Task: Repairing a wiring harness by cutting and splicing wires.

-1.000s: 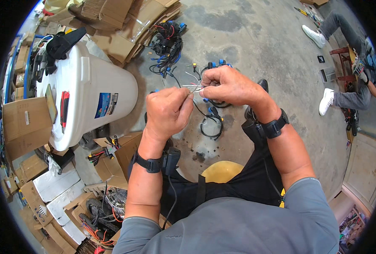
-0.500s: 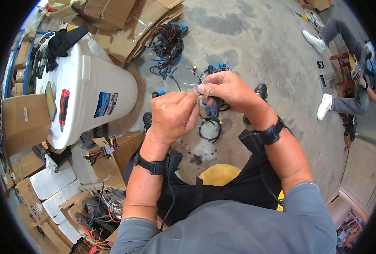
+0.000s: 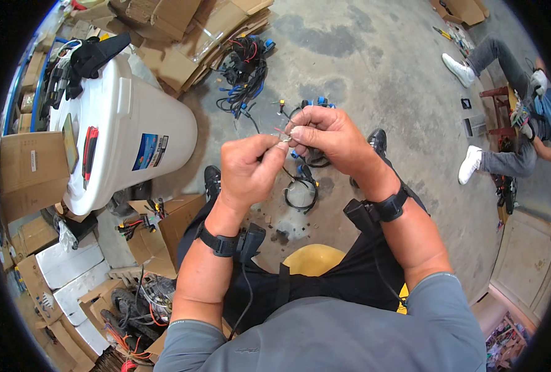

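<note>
Thin stripped wires (image 3: pixel 280 132), reddish and pale, stick out between my two hands above the floor. My left hand (image 3: pixel 249 166) is closed, thumb and forefinger pinching the wires from the left. From the right, my right hand (image 3: pixel 331 137) pinches the same wires with thumb and forefinger, its other fingers curled. The fingertips nearly meet and hide part of the wire ends. Below the hands, a black cable bundle with blue connectors (image 3: pixel 304 180) lies on the floor between my feet.
A tangle of black and blue cables (image 3: pixel 246 71) lies farther off, by stacked flattened cardboard (image 3: pixel 192 43). To the left stands a large white tub (image 3: pixel 164 118) with a red-and-black tool (image 3: pixel 90 155) on its lid. A seated person (image 3: pixel 523 124) works at the far right.
My left hand's thumb and forefinger are more extended, with the thumb now showing. The wires stay between both hands. The whole view has shifted slightly.
</note>
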### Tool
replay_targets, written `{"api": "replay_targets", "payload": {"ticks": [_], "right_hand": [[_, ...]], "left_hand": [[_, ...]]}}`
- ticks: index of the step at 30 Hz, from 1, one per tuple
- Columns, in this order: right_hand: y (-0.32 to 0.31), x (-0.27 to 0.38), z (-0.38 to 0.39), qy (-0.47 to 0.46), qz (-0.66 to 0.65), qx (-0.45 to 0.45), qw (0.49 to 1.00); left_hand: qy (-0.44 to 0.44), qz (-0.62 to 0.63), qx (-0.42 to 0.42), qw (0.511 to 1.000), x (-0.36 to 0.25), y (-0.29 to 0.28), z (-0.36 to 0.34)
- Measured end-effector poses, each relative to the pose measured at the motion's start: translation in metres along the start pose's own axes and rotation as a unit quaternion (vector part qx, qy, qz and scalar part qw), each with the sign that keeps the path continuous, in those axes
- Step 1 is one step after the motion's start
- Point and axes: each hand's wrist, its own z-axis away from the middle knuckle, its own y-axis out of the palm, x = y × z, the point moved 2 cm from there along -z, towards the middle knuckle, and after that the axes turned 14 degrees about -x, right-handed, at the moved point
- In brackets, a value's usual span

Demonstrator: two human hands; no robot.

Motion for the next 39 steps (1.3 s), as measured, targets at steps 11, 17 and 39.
{"api": "replay_targets", "payload": {"ticks": [11,17,39], "right_hand": [[0.009,0.010,0.006,-0.266,0.176,0.010,0.948],[0.001,0.009,0.006,-0.024,0.040,-0.005,0.999],[-0.001,-0.016,0.012,0.181,-0.118,0.180,0.960]], "left_hand": [[-0.429,0.303,0.040,0.850,0.022,-0.008,-0.006],[-0.343,0.203,0.035,0.917,0.016,-0.003,-0.005],[-0.080,0.103,0.168,0.977,0.008,-0.023,-0.015]]}}
